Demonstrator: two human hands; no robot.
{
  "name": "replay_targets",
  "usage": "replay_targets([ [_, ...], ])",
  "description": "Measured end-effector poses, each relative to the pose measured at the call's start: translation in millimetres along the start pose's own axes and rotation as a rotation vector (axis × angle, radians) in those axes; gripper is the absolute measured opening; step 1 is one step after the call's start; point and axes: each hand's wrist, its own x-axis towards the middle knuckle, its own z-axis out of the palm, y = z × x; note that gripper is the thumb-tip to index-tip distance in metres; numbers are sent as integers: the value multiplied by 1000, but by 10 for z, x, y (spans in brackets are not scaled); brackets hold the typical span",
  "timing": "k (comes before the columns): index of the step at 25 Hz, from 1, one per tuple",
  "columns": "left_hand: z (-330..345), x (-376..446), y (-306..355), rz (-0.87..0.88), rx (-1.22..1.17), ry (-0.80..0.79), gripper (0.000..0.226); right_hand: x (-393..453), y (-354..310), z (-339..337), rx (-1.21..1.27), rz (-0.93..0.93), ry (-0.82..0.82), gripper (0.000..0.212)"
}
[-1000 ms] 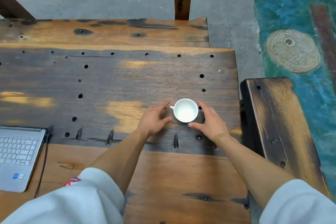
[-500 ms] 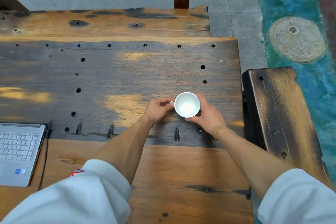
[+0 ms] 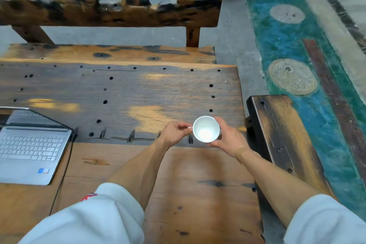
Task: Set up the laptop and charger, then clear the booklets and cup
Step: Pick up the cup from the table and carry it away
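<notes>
I judge I'm in the last stretch of the task, clearing the cup: the silver open laptop already sits at the left edge of the dark, weathered wooden table with a thin dark cable running down beside its right edge, and I see no booklets anywhere on the tabletop. The small white ceramic cup is near the table's right edge, empty as far as I can see into it, and both hands are on it. My left hand is curled tight, thumb and forefinger pinching the little handle on the cup's left side. My right hand is half open, fingers wrapped round the cup's right wall and thumb under its near side, cradling it. I cannot tell whether the base rests on the wood or is just clear of it. The next move, I reckon, calls for a level carry off the table, keeping the handle pinch firm so the cup doesn't rotate, and watching the bench just to the right.
</notes>
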Motion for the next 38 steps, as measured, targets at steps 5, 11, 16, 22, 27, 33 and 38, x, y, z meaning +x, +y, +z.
replay_targets([
  [5,133,-623,-96,18,5,-54,19,-697,5,115,-67,25,23,87],
  [11,338,-1090,-297,53,14,-79,19,-1269,102,274,-66,8,79,90],
  [16,613,-1448,-429,82,-43,-64,17,-1603,286,301,-92,-18,45,91],
  [22,1208,-1771,-431,25,-46,-33,17,-1958,774,152,-131,-43,-24,95],
  [27,1692,-2019,-467,-15,-62,14,16,-2192,1196,66,-119,-82,-69,89],
  [33,2066,-2327,-587,-94,-55,80,16,-2400,1515,146,-158,-137,-130,88],
  [38,2184,-2417,-749,-127,-8,113,15,-2479,1611,255,-184,-144,-160,91],
])
